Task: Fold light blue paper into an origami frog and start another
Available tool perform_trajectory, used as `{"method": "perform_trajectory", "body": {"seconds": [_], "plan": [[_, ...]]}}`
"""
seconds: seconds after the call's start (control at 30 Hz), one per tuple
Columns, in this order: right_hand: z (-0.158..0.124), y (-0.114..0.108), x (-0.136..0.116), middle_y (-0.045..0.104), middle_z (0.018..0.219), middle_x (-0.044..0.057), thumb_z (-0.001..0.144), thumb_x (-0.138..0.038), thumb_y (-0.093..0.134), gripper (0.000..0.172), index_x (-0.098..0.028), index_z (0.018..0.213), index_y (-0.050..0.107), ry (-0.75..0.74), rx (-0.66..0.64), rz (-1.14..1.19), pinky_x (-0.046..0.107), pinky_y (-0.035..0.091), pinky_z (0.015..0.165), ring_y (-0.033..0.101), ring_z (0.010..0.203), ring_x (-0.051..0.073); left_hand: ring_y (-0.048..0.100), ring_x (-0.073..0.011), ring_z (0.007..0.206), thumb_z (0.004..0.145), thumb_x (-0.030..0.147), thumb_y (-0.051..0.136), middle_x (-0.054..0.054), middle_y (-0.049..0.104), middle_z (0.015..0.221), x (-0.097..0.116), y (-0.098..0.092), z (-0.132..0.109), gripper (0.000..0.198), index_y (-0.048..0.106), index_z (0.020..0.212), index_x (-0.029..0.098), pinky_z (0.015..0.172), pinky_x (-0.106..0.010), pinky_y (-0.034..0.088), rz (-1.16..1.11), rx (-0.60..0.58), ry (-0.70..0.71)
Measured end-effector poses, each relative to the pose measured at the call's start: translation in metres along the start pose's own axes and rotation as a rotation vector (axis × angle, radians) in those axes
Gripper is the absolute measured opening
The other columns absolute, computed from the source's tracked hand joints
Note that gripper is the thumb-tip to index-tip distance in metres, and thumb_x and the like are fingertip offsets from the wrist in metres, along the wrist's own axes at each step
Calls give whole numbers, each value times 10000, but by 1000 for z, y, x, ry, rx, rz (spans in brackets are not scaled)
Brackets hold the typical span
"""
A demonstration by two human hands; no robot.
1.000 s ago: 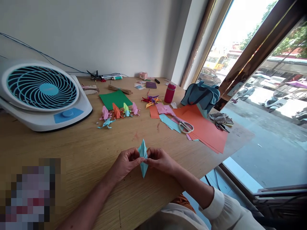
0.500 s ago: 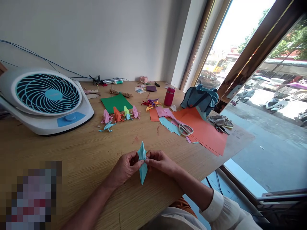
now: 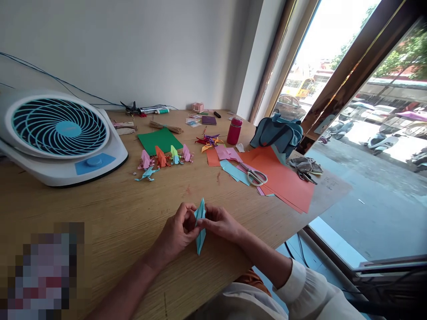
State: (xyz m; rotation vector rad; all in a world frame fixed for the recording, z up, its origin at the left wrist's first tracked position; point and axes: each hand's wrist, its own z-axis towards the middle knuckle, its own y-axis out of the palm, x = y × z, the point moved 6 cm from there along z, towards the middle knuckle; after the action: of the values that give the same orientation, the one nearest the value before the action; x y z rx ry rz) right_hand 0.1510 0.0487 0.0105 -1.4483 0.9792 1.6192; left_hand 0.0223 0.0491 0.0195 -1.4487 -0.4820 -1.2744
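Pinched upright – blue folded paper, lower centre of the frame.
The left hand and right hand each clasp its middle from either side, just above the table – uneven pressure could skew the crease or tear a slender tip.

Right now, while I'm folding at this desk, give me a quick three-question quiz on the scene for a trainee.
1. True or false: the left hand and the right hand both pinch the light blue folded paper.
2. Which thing lies at the near-left edge of the orange sheet? A scissors, B fan, C marker.
3. What colour is the paper sheet just behind the small origami figures?
Key: 1 true; 2 A; 3 green.
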Motion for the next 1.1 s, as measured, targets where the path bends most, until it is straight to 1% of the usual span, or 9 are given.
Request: {"method": "perform_trajectory", "body": {"seconds": [0.23,0.3,0.37,0.43,0.53,0.8,0.87,0.97,1.1], "plan": [[1,-3,0,532,674,-29,765,-584,709,436,-177,833,566,-32,104,30,234,396,541,471,577,103,510,-118,624,817,370,662,58,516,677,-8,2,2,354,509,1087,199,595,-218,428,-99,31,-60],[1,-4,-1,528,651,-32,769,-583,706,432,-178,813,562,-39,136,12,228,388,519,463,556,99,473,-112,611,818,387,659,53,499,664,-9,1,2,291,568,1007,185,575,-212,399,-71,30,-63],[1,-6,-3,526,628,-34,756,-568,726,428,-178,775,551,-45,161,-1,225,386,514,462,549,97,427,-105,598,831,394,639,45,475,639,-8,1,2,227,615,854,169,560,-210,363,-17,34,-52],[0,-8,-3,532,618,-33,740,-557,747,430,-179,751,541,-48,184,-11,223,391,512,468,548,98,415,-104,599,840,386,622,35,478,627,-6,1,3,244,627,751,159,563,-212,348,12,36,-39],[1,-9,-3,556,621,-26,740,-569,741,438,-180,750,541,-49,194,-23,227,407,510,493,545,105,433,-103,603,852,362,596,27,513,639,-4,2,3,237,651,755,153,571,-210,348,-19,27,-33],[0,-5,1,578,639,-15,763,-592,713,452,-175,765,538,-46,173,-37,234,418,549,527,583,112,380,-99,584,849,341,560,45,441,608,-2,1,3,222,604,725,162,550,-207,315,20,42,-49],[0,-4,0,572,656,-18,760,-573,728,441,-176,770,535,-54,154,-45,232,411,564,517,604,110,370,-99,580,841,341,560,48,421,600,-3,0,3,228,559,694,166,541,-207,308,27,48,-62],[0,-4,1,541,642,-31,759,-557,737,434,-182,751,519,-55,149,-64,226,369,532,475,584,101,365,-96,575,842,334,556,50,405,597,-5,1,2,241,510,669,174,535,-205,302,14,44,-70],[0,-8,3,543,619,-38,750,-555,747,440,-192,734,500,-64,189,-36,233,370,544,479,567,101,399,-102,606,862,389,575,41,449,639,-6,3,1,252,567,743,167,552,-200,334,-40,24,-68]]}}
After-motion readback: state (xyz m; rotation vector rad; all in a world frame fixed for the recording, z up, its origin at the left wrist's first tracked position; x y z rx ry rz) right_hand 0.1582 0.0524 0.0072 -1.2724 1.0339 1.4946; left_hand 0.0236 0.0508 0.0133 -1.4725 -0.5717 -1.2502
